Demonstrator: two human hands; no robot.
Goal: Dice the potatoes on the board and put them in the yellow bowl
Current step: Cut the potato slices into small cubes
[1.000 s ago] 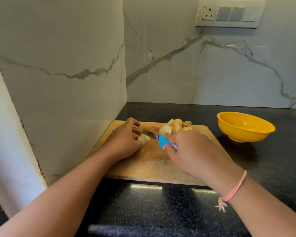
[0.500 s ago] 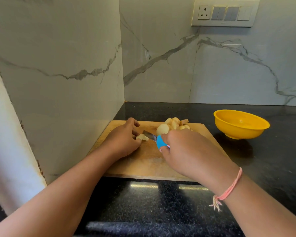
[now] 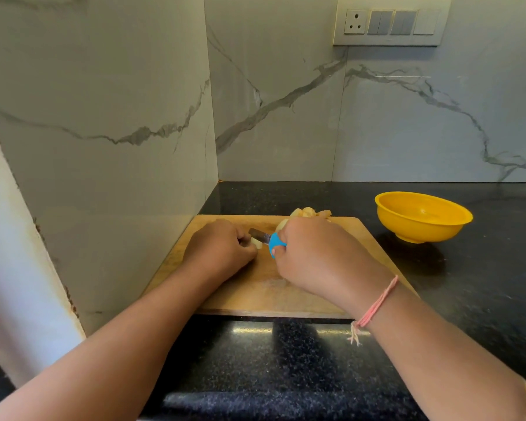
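- Right hand [image 3: 313, 253] is gripping the blue-handled knife [image 3: 269, 240], blade pointing left, so the edge is meeting the potato piece [image 3: 257, 243].
- Left hand [image 3: 220, 249] is curling over that piece, pinning it to the board [image 3: 356, 238] for the cut.
- Cut potatoes [image 3: 308, 213] are sitting heaped at the board's far edge, likely awaiting transfer.
- Yellow bowl [image 3: 422, 217] is waiting empty on the right, well apart from the board.

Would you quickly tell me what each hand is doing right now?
Left hand: closed on a potato piece on the board.
Right hand: closed around the blue-handled knife.
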